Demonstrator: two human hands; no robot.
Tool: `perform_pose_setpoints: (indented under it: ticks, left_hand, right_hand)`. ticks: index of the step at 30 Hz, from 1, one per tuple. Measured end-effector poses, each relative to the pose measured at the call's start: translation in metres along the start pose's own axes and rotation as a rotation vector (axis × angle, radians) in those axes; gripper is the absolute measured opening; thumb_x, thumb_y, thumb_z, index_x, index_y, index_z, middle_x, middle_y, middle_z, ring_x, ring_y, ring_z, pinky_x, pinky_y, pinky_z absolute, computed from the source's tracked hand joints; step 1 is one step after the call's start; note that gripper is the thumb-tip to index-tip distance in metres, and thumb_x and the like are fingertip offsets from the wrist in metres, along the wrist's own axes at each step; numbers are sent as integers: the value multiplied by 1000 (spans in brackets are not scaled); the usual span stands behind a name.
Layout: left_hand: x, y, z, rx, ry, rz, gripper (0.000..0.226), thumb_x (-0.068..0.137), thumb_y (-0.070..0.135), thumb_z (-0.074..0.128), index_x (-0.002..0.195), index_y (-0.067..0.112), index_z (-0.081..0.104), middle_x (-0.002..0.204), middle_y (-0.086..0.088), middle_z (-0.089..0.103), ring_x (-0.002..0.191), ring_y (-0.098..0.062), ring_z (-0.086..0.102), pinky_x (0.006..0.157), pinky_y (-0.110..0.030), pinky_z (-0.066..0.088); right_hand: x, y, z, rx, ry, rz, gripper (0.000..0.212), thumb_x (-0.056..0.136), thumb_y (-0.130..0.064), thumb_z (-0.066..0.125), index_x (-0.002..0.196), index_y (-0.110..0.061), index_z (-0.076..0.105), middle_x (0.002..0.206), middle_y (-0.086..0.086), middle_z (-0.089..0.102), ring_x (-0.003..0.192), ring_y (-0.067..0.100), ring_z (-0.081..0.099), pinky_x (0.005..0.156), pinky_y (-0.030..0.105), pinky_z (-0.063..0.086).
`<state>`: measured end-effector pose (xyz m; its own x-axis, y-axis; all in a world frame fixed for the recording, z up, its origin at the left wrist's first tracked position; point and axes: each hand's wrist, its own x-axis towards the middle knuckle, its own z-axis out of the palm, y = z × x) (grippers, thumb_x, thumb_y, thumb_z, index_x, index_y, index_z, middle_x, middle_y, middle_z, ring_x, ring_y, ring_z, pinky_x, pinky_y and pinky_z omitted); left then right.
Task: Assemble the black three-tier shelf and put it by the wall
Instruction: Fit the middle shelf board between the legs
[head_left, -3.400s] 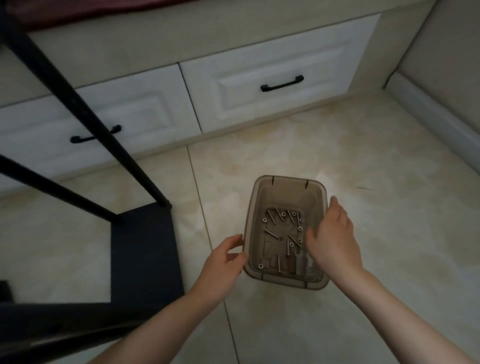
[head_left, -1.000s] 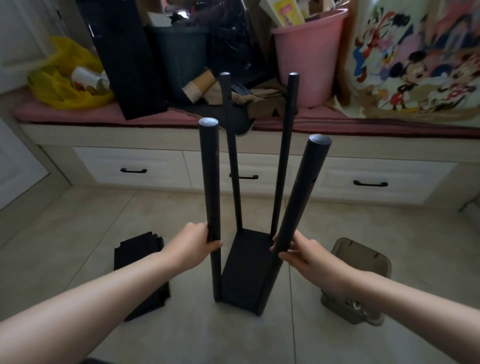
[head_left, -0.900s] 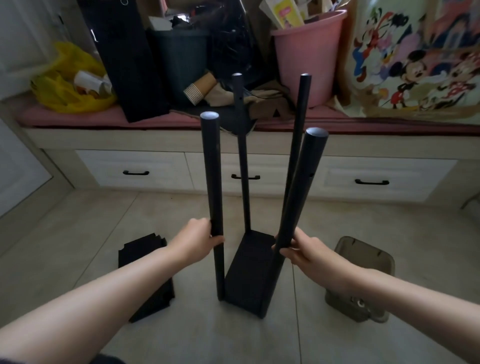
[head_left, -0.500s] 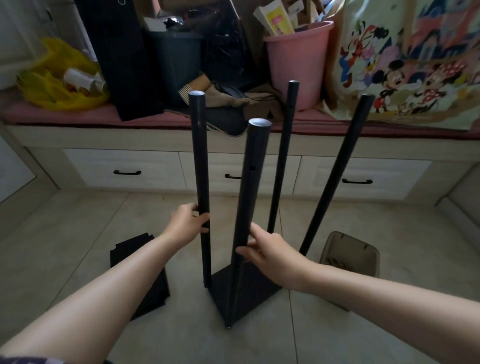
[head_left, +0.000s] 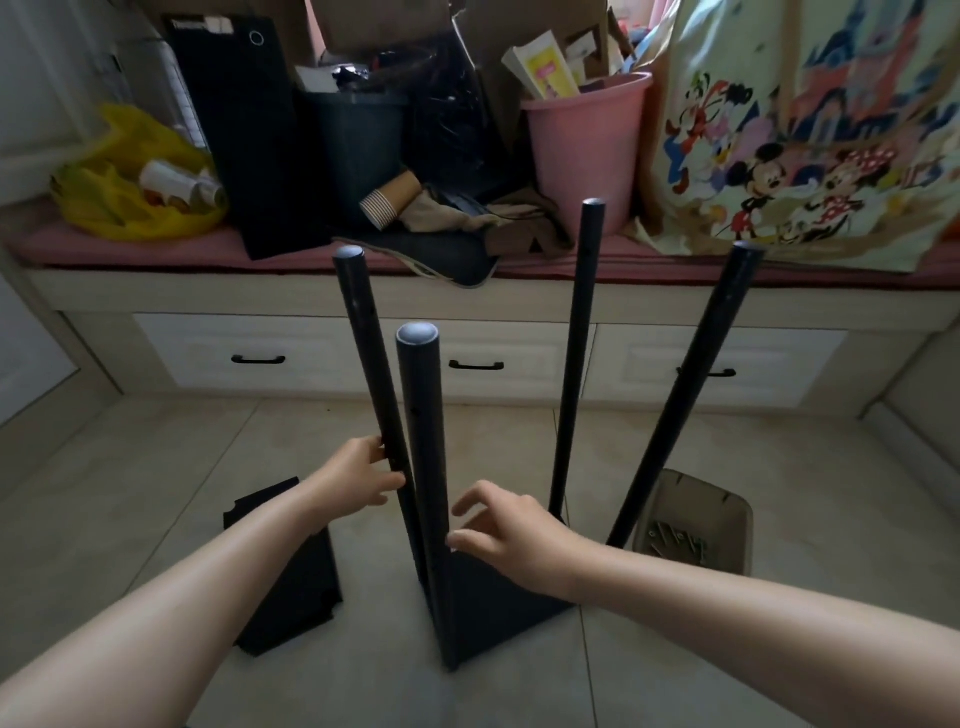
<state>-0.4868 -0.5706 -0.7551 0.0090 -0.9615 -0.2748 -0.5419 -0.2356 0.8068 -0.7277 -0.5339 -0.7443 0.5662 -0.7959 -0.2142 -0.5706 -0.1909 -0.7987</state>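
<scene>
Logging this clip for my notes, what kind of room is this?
Likely a room at home: a red-cushioned bench over white drawers, a pink plastic bucket and a cartoon-print fabric bag on it.

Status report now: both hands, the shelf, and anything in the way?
Left hand grips rear-left pole. Right hand loose beside front pole. Shelf base on floor, four poles up. Screw box close on right.

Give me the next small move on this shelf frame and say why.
Probably lower the left hand from its pole to the spare panels lying on the floor beside it. Only the base panel is fitted to the frame, and the right hand is open next to the near pole, free to steady it.
</scene>
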Motion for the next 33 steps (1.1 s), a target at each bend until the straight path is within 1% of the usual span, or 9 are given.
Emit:
perform_pose_setpoints:
  ticks: [4,8,12,15,18,23,28,31,33]
  left_hand:
    - [-15,6,-9,-186,-62,-45,58,93,11,71,147,16,49,142,-2,59,115,-15,66,84,-28,60]
    - [-36,23,-11,-147,-106,-68,67,92,7,71,151,19,42,147,1,53,113,-13,66,79,-23,59]
    - [-61,47,-5,-10,-327,5,56,88,-4,67,125,36,58,124,12,68,105,-1,69,78,-16,56]
    - [-72,62,8,-37,-341,69,59,84,-4,73,128,33,58,115,13,74,109,-5,69,84,-21,57]
    - [-73,70,21,-60,-272,110,48,86,-1,75,123,26,62,108,8,77,105,-8,71,85,-24,56]
    - [-68,68,25,-71,-8,181,29,86,-3,74,107,15,65,94,6,78,93,-6,73,81,-22,55]
    - [-54,70,16,-122,196,256,29,82,-6,76,101,11,62,93,-6,76,90,-13,74,73,-21,58]
    - [-46,69,8,-105,238,241,29,82,-5,77,101,11,62,96,-7,74,90,-13,74,77,-24,60]
    - [-42,66,4,-93,267,227,29,82,-5,77,102,11,63,98,-6,74,91,-15,74,86,-32,60]
  right_hand:
    - [-9,22,-42,-113,2,195,43,93,-42,63,129,-21,54,123,-3,62,102,5,61,80,16,50]
    - [-17,42,-94,-266,-92,502,35,96,-41,60,116,-13,65,108,1,70,99,18,68,82,28,57]
    - [-35,65,-132,-319,44,691,33,98,-36,58,116,-8,56,100,7,68,79,17,66,62,26,55]
    - [-39,79,-150,-258,253,629,22,99,-28,56,107,-7,53,90,9,65,78,22,66,61,31,56]
    - [-35,80,-154,-130,351,424,13,93,-14,63,99,-6,57,78,5,55,65,14,53,53,23,40]
    - [-33,82,-152,69,554,314,27,93,2,57,116,-7,49,104,18,60,97,34,64,84,51,57]
    - [-30,82,-145,48,654,336,38,96,-2,54,128,-19,46,109,11,60,91,30,65,68,41,60]
    - [-26,84,-136,11,697,319,38,94,0,58,128,-13,49,108,9,60,104,32,62,86,44,57]
    - [-23,83,-131,-46,714,318,34,93,-2,59,124,-11,50,100,6,58,104,33,62,85,40,54]
